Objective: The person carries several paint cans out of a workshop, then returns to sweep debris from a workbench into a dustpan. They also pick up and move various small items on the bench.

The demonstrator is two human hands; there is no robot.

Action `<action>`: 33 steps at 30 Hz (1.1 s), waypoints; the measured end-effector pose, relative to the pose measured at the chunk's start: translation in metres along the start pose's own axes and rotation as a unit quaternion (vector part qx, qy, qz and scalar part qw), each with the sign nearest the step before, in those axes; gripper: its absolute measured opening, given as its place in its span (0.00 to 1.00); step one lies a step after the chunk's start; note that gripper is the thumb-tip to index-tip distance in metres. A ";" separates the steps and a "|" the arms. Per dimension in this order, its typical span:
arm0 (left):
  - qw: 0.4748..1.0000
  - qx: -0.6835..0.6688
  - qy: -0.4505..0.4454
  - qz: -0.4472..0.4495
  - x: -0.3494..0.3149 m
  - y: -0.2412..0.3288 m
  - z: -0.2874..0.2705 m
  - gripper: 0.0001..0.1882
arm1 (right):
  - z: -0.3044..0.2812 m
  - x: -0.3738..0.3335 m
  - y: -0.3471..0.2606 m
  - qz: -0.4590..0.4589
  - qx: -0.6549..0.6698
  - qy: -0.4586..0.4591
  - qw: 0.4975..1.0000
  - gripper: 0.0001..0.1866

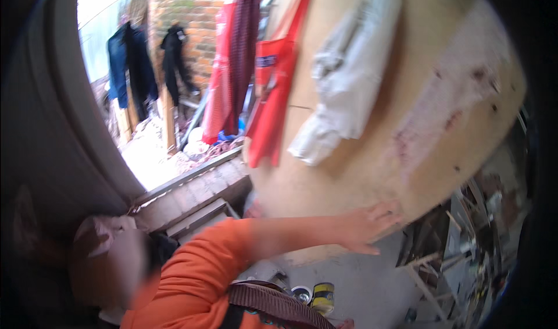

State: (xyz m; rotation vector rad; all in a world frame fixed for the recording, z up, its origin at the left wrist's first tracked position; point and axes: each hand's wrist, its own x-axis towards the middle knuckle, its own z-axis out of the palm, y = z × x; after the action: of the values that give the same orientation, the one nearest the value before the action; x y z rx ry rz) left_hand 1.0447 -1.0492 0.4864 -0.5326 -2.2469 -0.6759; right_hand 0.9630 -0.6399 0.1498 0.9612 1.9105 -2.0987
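Co-worker's unclenched hand (363, 227) rests at lower edge of board (325, 192) — perhaps for steadying — while wearer's unseen grip I cannot tell.

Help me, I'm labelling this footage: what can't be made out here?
All in the head view:
Co-worker's outstretched hand: motion blur hides whether the fingertips touch the tan board.
Tan board: top cut off by the picture's upper edge; part hidden behind the white garment.
Yellow-and-black can: too small to tell its contents.
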 end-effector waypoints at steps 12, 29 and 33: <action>0.781 -0.065 -0.208 -0.585 -0.354 -0.007 0.031 0.19 | 0.044 -0.076 -0.055 -0.019 -0.264 -0.059 0.963 0.12; 0.810 -0.129 0.036 -0.571 -0.363 0.055 0.000 0.24 | 0.230 -0.255 -0.079 -0.042 -0.334 -0.640 0.691 0.10; 0.898 -0.060 0.112 -0.422 -0.279 0.015 -0.012 0.29 | 0.280 -0.310 -0.093 -0.124 -0.236 -0.683 0.680 0.11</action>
State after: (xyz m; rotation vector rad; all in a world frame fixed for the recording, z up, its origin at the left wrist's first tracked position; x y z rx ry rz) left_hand 1.2422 -1.0923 0.2932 0.5046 -2.1619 -1.2287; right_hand 1.0598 -0.9796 0.3915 -0.8690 1.4383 -1.3532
